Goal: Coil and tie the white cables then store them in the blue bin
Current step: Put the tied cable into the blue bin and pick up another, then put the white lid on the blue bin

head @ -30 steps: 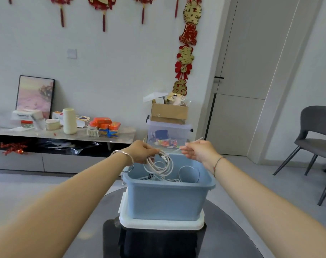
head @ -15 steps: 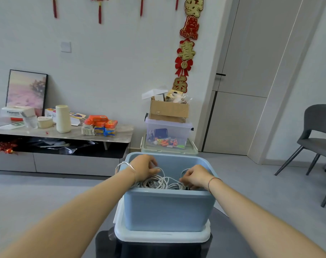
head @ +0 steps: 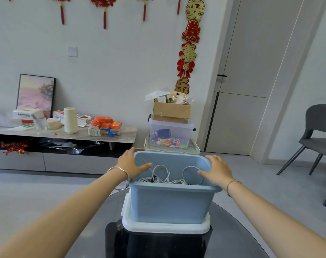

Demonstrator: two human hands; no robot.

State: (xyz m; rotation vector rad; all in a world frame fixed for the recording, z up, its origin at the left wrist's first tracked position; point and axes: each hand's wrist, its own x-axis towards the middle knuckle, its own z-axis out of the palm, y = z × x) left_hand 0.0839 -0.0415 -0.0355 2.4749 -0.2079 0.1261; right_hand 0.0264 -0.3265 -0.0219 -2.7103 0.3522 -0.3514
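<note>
Bare forearms; silver bangle [head: 121,172] on left wrist, thin cord bracelet [head: 231,183] on right.

Two hands, left hand [head: 131,165] and right hand [head: 217,169], are seen; one blue bin [head: 170,203], one white lid [head: 165,227], one cardboard box [head: 171,110], one grey chair [head: 318,135] are counted.

hands [head: 131,164] on blue bin [head: 169,203], cables [head: 162,178] inside

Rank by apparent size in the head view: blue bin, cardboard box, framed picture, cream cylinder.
1. blue bin, though it is nearest
2. framed picture and cardboard box, too alike to rank
3. cream cylinder
</note>
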